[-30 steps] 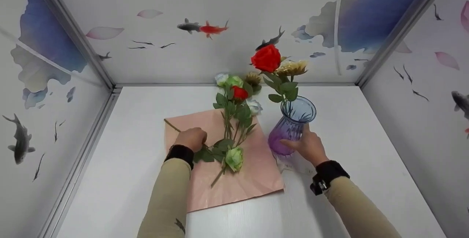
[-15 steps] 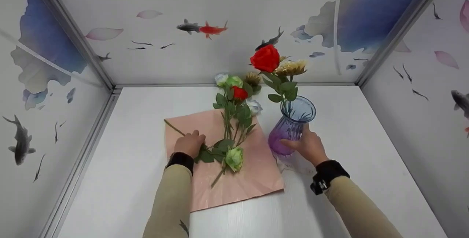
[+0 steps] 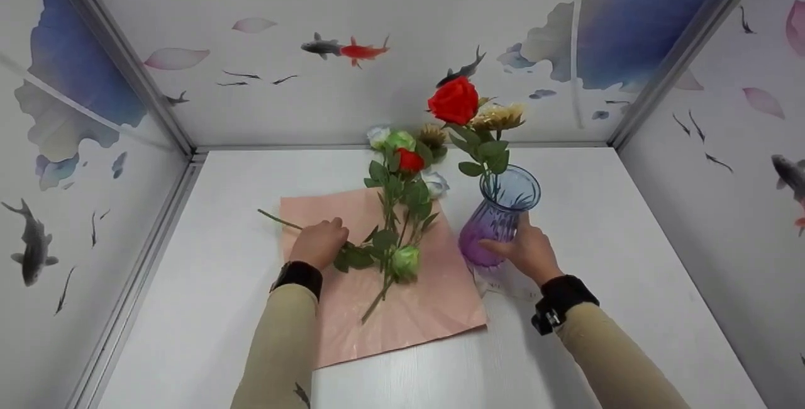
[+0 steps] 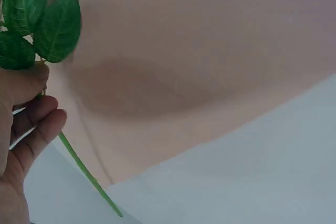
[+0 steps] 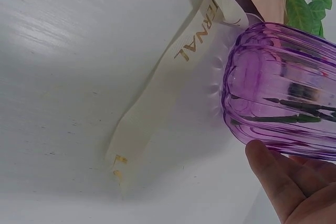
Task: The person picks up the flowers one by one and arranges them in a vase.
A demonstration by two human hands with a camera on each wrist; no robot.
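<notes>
My left hand (image 3: 319, 244) pinches the stem of a green artificial rose (image 3: 405, 263) between thumb and fingers. In the left wrist view the bare end of that stem (image 4: 86, 170) sticks out below the fingertips, with leaves above them. The rose's bloom lies to the right over pink wrapping paper (image 3: 402, 333). On the right my right hand (image 3: 531, 250) grips the lower side of a blue-to-purple glass vase (image 3: 484, 233), thumb in front. A red rose (image 3: 454, 100) and a gold flower (image 3: 500, 117) stand in the vase, their stems showing through the glass.
Several more flowers lie across the paper toward the back wall, among them a small red rose (image 3: 410, 160) and a brown-gold flower (image 3: 433, 136). A cream printed ribbon (image 5: 152, 93) lies by the vase's base. Walls enclose the white table (image 3: 604, 220) at back and sides.
My left hand has shifted slightly left, drawing the green rose along; its stem end now juts past the paper's left edge and its bloom sits a little higher. The right hand and vase stay put.
</notes>
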